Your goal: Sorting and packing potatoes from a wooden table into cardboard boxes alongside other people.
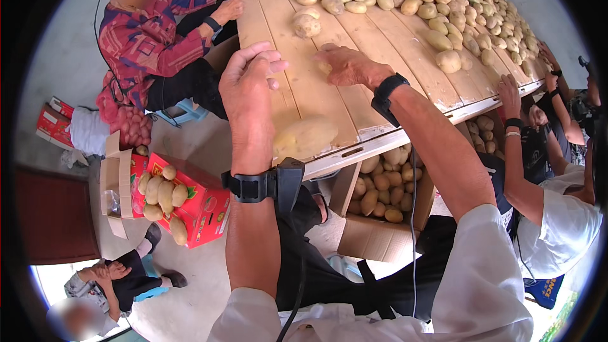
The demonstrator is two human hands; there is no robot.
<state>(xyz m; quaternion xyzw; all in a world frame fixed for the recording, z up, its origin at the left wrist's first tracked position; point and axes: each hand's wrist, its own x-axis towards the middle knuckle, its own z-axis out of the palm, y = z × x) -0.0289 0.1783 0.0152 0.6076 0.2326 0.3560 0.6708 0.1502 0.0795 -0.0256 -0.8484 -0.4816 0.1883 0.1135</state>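
My left hand [249,90] is raised over the near left part of the wooden table [332,104]. Its fingers are loosely bent and hold nothing. Below and to the right of it, close to the table's front edge, is a potato [306,135], smeared by motion blur. My right hand [354,66] reaches over the planks with its fingers bent round a potato [325,67], of which only a small yellowish patch shows. Beyond both hands, one or two potatoes [306,25] lie apart from the large potato heap [441,0].
Under the table's front edge stands a cardboard box of potatoes [384,185]. A red carton [204,209] with several potatoes on top is at left. People sit at left [152,42], right [555,199] and lower left [109,280]. A cable [414,228] hangs before me.
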